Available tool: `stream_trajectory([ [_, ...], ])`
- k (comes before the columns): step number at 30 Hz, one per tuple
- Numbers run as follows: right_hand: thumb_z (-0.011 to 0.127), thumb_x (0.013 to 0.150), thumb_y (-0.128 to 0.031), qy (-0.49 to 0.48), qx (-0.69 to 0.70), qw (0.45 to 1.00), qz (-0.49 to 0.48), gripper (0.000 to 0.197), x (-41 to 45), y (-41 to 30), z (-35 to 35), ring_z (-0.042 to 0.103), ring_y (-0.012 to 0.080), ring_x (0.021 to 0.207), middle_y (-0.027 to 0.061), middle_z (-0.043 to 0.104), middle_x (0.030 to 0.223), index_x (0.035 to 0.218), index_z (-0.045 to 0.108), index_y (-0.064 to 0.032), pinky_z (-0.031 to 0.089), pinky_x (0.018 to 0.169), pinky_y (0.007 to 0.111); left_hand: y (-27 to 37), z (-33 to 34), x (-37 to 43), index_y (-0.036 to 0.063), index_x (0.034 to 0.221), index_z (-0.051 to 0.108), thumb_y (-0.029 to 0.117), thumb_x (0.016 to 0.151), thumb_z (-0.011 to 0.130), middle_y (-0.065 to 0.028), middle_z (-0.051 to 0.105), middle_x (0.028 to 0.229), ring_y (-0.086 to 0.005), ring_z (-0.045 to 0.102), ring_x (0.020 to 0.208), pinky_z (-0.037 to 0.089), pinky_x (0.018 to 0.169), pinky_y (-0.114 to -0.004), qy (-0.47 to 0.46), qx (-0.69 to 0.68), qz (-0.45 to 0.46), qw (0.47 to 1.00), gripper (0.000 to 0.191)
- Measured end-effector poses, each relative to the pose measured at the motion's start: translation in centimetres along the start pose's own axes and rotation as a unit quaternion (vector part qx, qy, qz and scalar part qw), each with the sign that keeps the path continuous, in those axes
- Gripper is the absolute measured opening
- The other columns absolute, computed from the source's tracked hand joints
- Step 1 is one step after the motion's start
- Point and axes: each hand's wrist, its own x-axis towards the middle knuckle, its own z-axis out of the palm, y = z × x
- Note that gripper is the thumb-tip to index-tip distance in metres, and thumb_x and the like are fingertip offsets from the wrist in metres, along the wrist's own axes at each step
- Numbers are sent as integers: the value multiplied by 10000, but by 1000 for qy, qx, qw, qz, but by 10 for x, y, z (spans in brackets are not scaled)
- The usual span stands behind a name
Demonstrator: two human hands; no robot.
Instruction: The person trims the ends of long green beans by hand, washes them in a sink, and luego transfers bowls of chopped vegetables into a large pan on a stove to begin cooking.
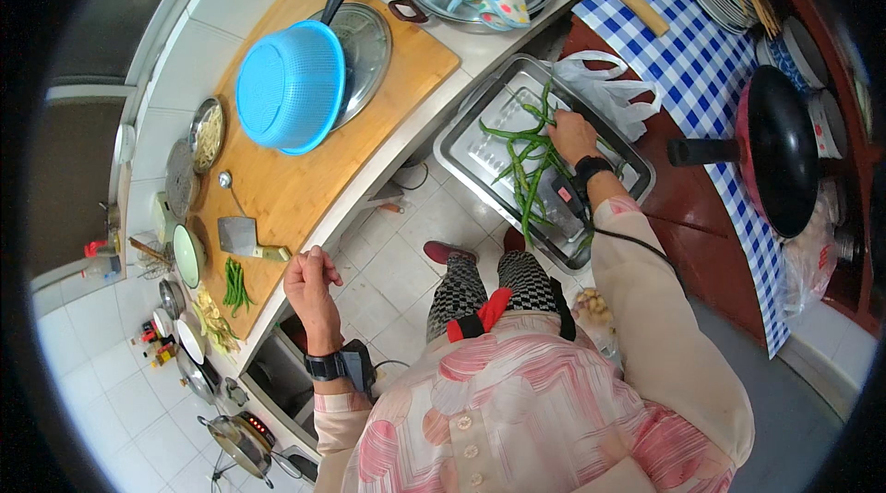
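My right hand [574, 136] is over a rectangular stainless steel tray [462, 173], its fingers closed around some long green chili peppers [522, 167]. More of these peppers lie spread in the tray. The fingertips are partly hidden by the hand. My left hand [310, 289] hovers by the counter edge with fingers loosely curled and nothing visible in it. Close to it, a cleaver [239, 237] lies on the wooden cutting board [315, 199], its handle towards me. Beside the cleaver is a small bunch of green peppers [236, 285].
A blue plastic basket [284, 84] leans on a glass lid [367, 50] on the board. Behind the tray lies a white plastic bag [609, 91]. A frying pan [782, 154] stands on the checked cloth [699, 84] at right. A black cable [644, 247] runs by my right sleeve.
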Motion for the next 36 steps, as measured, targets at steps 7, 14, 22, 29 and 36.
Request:
stream_trajectory([
  [7, 643, 783, -205, 65, 143, 985, -77, 177, 5, 13, -1, 622, 345, 736, 165, 643, 788, 859, 644, -45, 485, 655, 430, -8, -11, -7, 100, 642, 450, 173, 908, 560, -30, 525, 643, -84, 456, 535, 409, 468, -222, 28, -18, 8, 999, 297],
  [14, 610, 860, -130, 129, 384, 909, -98, 135, -36, -17, -48, 524, 117, 579, 47, 555, 624, 900, 575, -6, 425, 546, 263, -12, 25, -2, 97, 710, 482, 188, 910, 555, -31, 539, 709, -87, 473, 576, 412, 494, -225, -41, -32, -2, 999, 232],
  [22, 546, 908, -123, -317, 614, 713, -118, 114, -108, -98, -69, 419, 30, 451, 19, 572, 637, 961, 533, -23, 311, 412, 167, 13, 110, 4, 29, 1225, 526, 213, 940, 498, -98, 626, 996, -120, 553, 855, 473, 674, -250, -284, -13, -31, 958, 341],
  [29, 533, 922, -129, -403, 597, 676, -158, 109, -134, -131, -62, 444, 37, 456, 30, 583, 634, 910, 558, -23, 326, 422, 171, 2, 119, 1, 22, 1111, 605, 141, 890, 592, -31, 623, 919, -76, 555, 771, 466, 677, -228, -321, -59, -86, 941, 251],
  [36, 519, 932, -129, -312, 616, 714, -116, 117, -127, -134, -74, 460, 29, 504, 30, 598, 686, 958, 571, -28, 354, 449, 162, 6, 111, -7, 29, 1050, 600, 98, 891, 568, -15, 597, 811, -83, 549, 710, 474, 619, -231, -313, -129, -144, 930, 177],
])
